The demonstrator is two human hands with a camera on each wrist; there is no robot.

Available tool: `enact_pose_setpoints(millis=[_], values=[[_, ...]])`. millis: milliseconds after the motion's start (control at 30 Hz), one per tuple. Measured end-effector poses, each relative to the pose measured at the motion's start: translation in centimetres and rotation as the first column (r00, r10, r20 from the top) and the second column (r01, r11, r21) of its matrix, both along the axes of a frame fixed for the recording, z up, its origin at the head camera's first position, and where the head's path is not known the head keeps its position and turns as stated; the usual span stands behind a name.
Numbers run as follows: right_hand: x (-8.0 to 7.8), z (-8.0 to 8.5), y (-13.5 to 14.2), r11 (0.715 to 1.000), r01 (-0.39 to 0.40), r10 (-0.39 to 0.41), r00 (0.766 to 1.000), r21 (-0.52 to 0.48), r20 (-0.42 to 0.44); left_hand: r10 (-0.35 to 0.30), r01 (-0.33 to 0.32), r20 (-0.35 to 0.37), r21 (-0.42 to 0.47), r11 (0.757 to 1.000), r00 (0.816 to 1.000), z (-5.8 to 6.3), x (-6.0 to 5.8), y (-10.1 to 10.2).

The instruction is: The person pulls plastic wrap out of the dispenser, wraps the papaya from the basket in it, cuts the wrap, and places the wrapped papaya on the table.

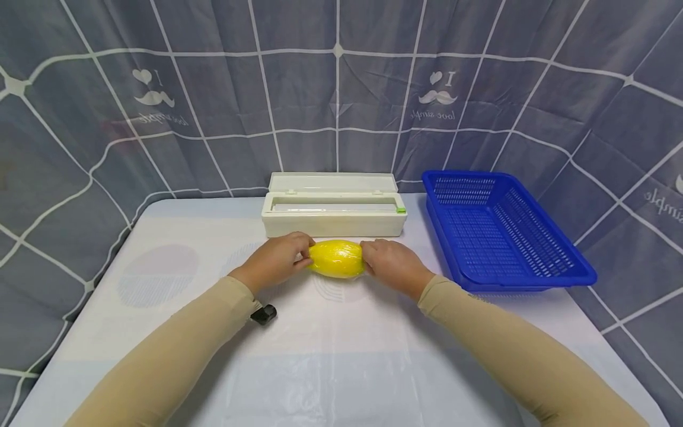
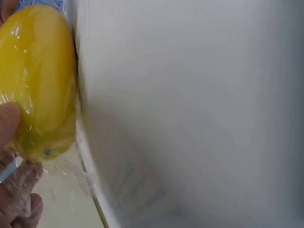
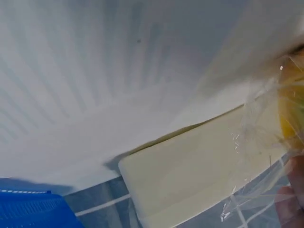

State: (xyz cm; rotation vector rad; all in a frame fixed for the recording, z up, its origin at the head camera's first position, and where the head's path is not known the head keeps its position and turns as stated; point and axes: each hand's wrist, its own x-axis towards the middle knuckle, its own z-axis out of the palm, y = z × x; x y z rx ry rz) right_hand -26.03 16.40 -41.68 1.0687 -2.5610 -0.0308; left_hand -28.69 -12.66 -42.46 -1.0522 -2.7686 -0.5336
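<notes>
A yellow melon (image 1: 337,259) with clear cling film around it is held just above or on the table, in the middle of the head view. My left hand (image 1: 278,259) holds its left end between thumb and fingers. The other end is gripped by my right hand (image 1: 396,265). In the left wrist view, the thumb lies on the melon (image 2: 40,80) and crumpled film shows over the fingers. Loose film (image 3: 256,137) hangs off the melon's end in the right wrist view, where most of the right hand is out of frame.
Right behind the melon stands a white cling film box (image 1: 333,225), lid (image 1: 333,182) raised, a roll inside and a green piece at its right end. A blue plastic basket (image 1: 525,281) stands to the right. A grey checked curtain (image 1: 299,89) surrounds the table (image 1: 341,379).
</notes>
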Motion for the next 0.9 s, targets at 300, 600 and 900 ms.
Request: enact_pose_setpoints(millis=[300, 600, 900], values=[[0.8, -0.9, -0.1, 0.996, -0.002, 0.016, 0.987, 0.088, -0.161, -0.005, 0.005, -0.013, -0.019, 1.0, 1.0, 0.1, 0.3, 0.4], [1.4, -0.4, -0.9, 0.983, 0.124, -0.114, 0.991, -0.137, 0.074, 0.163, -0.186, 0.172, 0.123, 0.975, 0.971, 0.0, 0.2, 0.7], [0.8, -0.2, -1.4, 0.867, 0.408, -0.278, 0.873, -0.286, 0.401, 0.234, -0.319, 0.372, 0.187, 0.929, 0.898, 0.4, 0.0, 1.1]])
